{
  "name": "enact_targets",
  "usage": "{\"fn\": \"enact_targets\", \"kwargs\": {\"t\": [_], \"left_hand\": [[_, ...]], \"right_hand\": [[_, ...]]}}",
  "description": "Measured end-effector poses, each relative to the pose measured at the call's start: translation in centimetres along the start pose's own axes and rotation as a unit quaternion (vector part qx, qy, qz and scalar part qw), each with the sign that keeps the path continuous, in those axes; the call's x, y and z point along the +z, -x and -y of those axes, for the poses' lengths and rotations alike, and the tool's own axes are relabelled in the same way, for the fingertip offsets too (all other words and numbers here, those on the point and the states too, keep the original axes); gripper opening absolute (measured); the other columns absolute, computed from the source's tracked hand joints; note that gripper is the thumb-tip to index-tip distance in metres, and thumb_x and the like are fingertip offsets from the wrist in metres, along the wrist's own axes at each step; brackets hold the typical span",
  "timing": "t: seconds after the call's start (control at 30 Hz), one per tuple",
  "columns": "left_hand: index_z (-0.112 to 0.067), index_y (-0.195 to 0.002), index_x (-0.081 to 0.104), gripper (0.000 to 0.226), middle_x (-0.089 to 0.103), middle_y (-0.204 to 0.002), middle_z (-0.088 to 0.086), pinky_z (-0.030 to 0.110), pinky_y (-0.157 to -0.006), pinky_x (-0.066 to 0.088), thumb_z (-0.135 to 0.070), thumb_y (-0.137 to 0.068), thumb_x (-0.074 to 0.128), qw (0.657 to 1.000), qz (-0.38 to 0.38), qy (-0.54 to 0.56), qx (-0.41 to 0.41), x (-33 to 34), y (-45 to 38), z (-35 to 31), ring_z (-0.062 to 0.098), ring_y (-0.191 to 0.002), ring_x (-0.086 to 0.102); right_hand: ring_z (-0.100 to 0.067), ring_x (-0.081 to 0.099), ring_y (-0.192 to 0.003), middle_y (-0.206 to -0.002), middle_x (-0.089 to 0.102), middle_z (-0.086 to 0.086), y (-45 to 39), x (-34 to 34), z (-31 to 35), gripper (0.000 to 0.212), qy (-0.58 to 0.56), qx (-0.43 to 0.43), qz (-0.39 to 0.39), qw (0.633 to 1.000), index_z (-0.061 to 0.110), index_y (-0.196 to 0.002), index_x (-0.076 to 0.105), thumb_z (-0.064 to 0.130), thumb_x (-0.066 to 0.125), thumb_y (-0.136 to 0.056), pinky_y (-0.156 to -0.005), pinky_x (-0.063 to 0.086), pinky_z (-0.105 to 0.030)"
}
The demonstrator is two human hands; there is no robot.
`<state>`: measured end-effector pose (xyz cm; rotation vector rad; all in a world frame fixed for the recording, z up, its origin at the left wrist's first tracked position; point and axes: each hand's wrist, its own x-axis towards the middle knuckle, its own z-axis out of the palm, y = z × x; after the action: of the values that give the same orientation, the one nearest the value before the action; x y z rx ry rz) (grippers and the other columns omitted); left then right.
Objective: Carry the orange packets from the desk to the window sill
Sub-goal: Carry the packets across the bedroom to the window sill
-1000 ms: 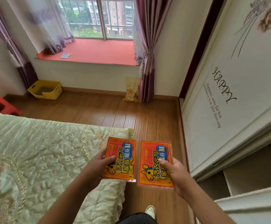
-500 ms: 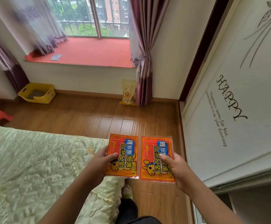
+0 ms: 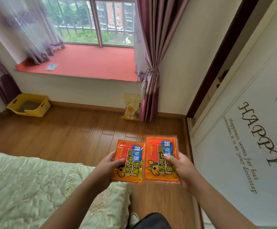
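Bed (image 3: 35,187) lay at lower left, yellow basket (image 3: 29,105) on floor near wall. Left hand (image 3: 108,164) pinched left packet (image 3: 128,161), thumb on face. Right hand (image 3: 180,169) pinched right packet (image 3: 161,156) same way. Packets were held side by side, edges touching or overlapping, above wood floor (image 3: 78,134). Red window sill (image 3: 91,61) lay well ahead. Wardrobe door (image 3: 250,113) stood at right.

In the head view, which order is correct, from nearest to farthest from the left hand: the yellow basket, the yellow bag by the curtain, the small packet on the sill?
From the left hand:
1. Yellow bag, on the floor ahead beside the curtain.
2. Yellow basket, far left by the wall.
3. Small packet, up on the red window sill.
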<state>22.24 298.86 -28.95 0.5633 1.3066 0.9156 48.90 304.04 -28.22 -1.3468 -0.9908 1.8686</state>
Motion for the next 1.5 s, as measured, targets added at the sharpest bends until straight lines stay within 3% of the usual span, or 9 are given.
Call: {"fn": "enact_targets", "kwargs": {"t": [0.23,0.4,0.47,0.73,0.93,1.13,1.4,1.5], "left_hand": [[-0.018,-0.12,0.057,0.032,0.075,-0.108,0.019,0.048,-0.075,0.061,-0.008,-0.09,0.062,1.0,0.0,0.025,0.011,-1.8,-5.3,-5.3,0.041,-0.096,0.072],[-0.015,-0.12,0.056,0.032,0.074,-0.108,0.021,0.053,-0.084,0.058,-0.006,-0.09,0.062,0.999,-0.021,0.049,0.005,-2.9,-9.5,-7.4,0.043,-0.098,0.071],[-0.014,-0.121,0.055,0.033,0.074,-0.108,0.022,0.049,-0.08,0.061,-0.006,-0.089,0.062,0.998,-0.029,0.055,0.0,-3.3,-11.6,-8.3,0.042,-0.098,0.071],[-0.015,-0.124,0.053,0.037,0.075,-0.11,0.019,0.05,-0.085,0.059,-0.012,-0.089,0.065,0.995,-0.076,0.066,0.005,-4.1,-20.7,-15.1,0.039,-0.1,0.072],[-0.017,-0.123,0.053,0.037,0.075,-0.111,0.016,0.046,-0.081,0.061,-0.013,-0.088,0.066,0.99,-0.104,0.082,0.042,-5.6,-25.3,-20.3,0.037,-0.101,0.072],[-0.015,-0.12,0.056,0.03,0.075,-0.11,0.017,0.041,-0.075,0.062,-0.007,-0.092,0.06,0.977,-0.157,0.126,0.071,-10.0,-27.5,-22.7,0.035,-0.097,0.073],[-0.015,-0.122,0.055,0.031,0.076,-0.108,0.014,0.036,-0.066,0.062,-0.009,-0.092,0.061,0.962,-0.207,0.16,0.073,-20.3,-32.1,-25.2,0.033,-0.095,0.074],[-0.015,-0.12,0.055,0.029,0.077,-0.105,0.012,0.034,-0.062,0.061,-0.009,-0.092,0.061,0.953,-0.229,0.177,0.086,-24.5,-33.7,-27.2,0.031,-0.09,0.075]], "right_hand": [[-0.032,0.076,-0.09,-0.1,0.079,-0.014,-6.2,0.5,3.9,0.023,-0.007,-0.008,-0.003,1.0,0.012,-0.116,0.062,0.018,0.061,-0.095,-0.064,0.063,-0.038],[-0.031,0.077,-0.086,-0.096,0.08,-0.014,-11.9,0.9,6.2,0.022,-0.003,0.004,0.017,1.0,0.011,-0.114,0.061,0.017,0.062,-0.093,-0.06,0.062,-0.036],[-0.03,0.077,-0.086,-0.096,0.08,-0.013,-14.7,1.0,7.0,0.023,0.001,0.011,0.03,0.999,0.01,-0.114,0.061,0.018,0.063,-0.092,-0.059,0.062,-0.035],[-0.033,0.076,-0.093,-0.103,0.079,-0.014,-26.8,1.0,12.9,0.048,0.018,0.03,0.091,0.995,0.012,-0.117,0.061,0.033,0.073,-0.075,-0.069,0.063,-0.041],[-0.032,0.076,-0.094,-0.104,0.078,-0.014,-35.0,2.2,17.4,0.03,0.04,0.055,0.136,0.988,0.012,-0.119,0.06,0.02,0.066,-0.091,-0.069,0.063,-0.04],[-0.032,0.077,-0.083,-0.098,0.079,-0.018,-41.9,7.4,19.2,0.024,0.042,0.08,0.169,0.981,0.008,-0.116,0.062,0.009,0.061,-0.092,-0.063,0.062,-0.039],[-0.034,0.076,-0.087,-0.1,0.079,-0.017,-51.2,18.1,21.3,0.021,0.109,0.083,0.21,0.968,0.011,-0.114,0.063,0.011,0.062,-0.093,-0.07,0.063,-0.044],[-0.031,0.077,-0.082,-0.096,0.08,-0.015,-54.5,23.1,23.0,0.019,0.125,0.08,0.228,0.962,0.012,-0.112,0.063,0.011,0.061,-0.094,-0.064,0.063,-0.04]]}}
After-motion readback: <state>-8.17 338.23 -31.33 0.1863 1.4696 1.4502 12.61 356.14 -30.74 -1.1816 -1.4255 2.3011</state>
